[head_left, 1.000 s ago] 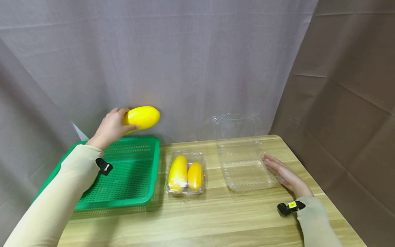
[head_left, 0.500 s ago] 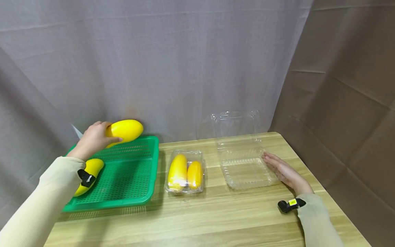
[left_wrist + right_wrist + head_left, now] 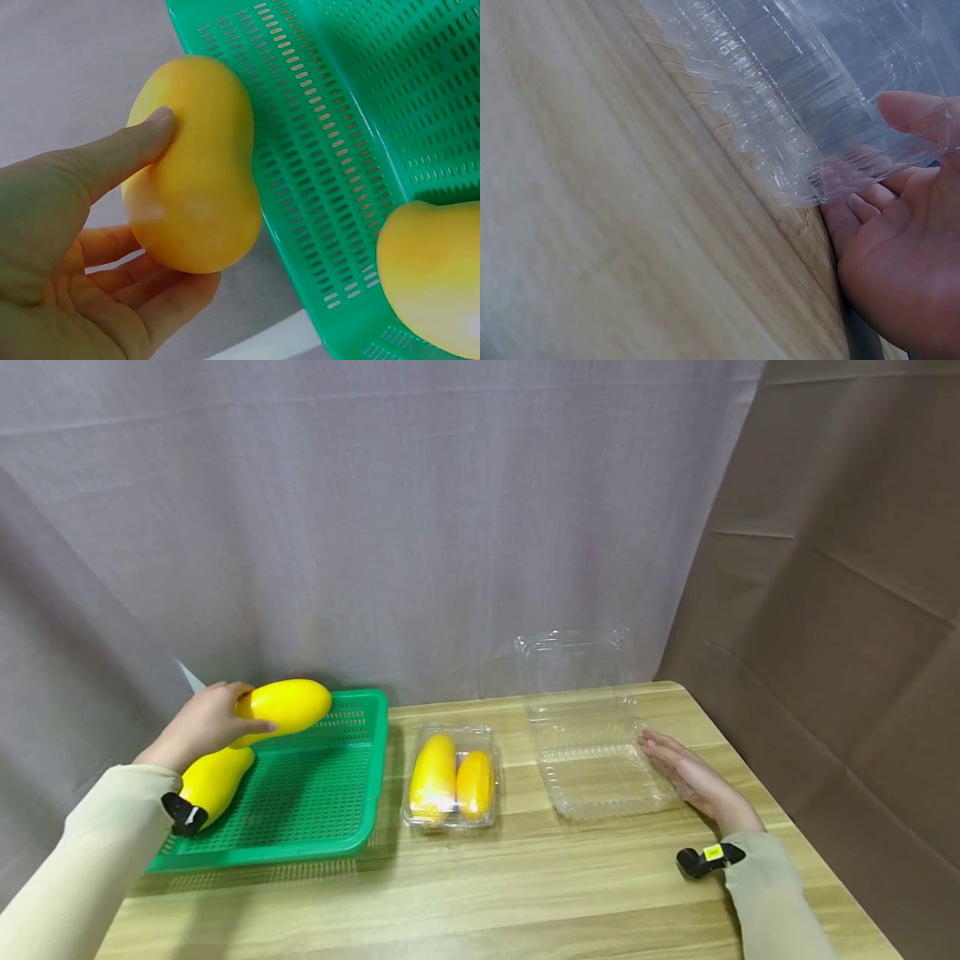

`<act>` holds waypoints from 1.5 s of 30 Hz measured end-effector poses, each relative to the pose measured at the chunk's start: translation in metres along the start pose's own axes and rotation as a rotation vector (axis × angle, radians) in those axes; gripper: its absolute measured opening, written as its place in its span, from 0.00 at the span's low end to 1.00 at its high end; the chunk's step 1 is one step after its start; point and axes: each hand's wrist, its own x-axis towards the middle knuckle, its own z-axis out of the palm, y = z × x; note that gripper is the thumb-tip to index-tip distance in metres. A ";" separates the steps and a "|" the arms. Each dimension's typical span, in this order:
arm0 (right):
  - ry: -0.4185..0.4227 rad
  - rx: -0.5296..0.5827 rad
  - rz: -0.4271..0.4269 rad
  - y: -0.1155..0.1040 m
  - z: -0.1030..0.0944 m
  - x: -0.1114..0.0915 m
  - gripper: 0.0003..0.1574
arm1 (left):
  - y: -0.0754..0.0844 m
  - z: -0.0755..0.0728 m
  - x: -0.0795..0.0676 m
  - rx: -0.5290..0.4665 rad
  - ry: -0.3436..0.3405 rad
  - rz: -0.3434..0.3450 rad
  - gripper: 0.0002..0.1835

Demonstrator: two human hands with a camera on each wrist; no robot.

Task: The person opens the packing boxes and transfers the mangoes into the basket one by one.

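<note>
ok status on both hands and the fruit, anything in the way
Left hand gripping yellow fruit, near far edge of green basket. Right hand against open clear box. Second fruit in basket, possibly in the way.

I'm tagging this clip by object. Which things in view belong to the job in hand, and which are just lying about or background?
Likely part of the job:
held fruit, gripped by left hand
green basket
basket fruit
clear box with two fruits
open box by right hand

Likely just there:
table
curtain
wrist cameras
</note>
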 end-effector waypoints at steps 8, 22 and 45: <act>0.005 0.002 0.006 0.002 -0.001 0.001 0.43 | -0.003 0.010 0.001 0.014 -0.056 0.045 0.33; 0.008 0.054 0.002 0.000 0.002 0.000 0.42 | -0.012 0.026 0.007 0.026 -0.129 0.075 0.38; -0.006 0.027 -0.036 0.000 0.001 0.000 0.42 | -0.026 0.059 0.016 0.010 -0.111 0.094 0.33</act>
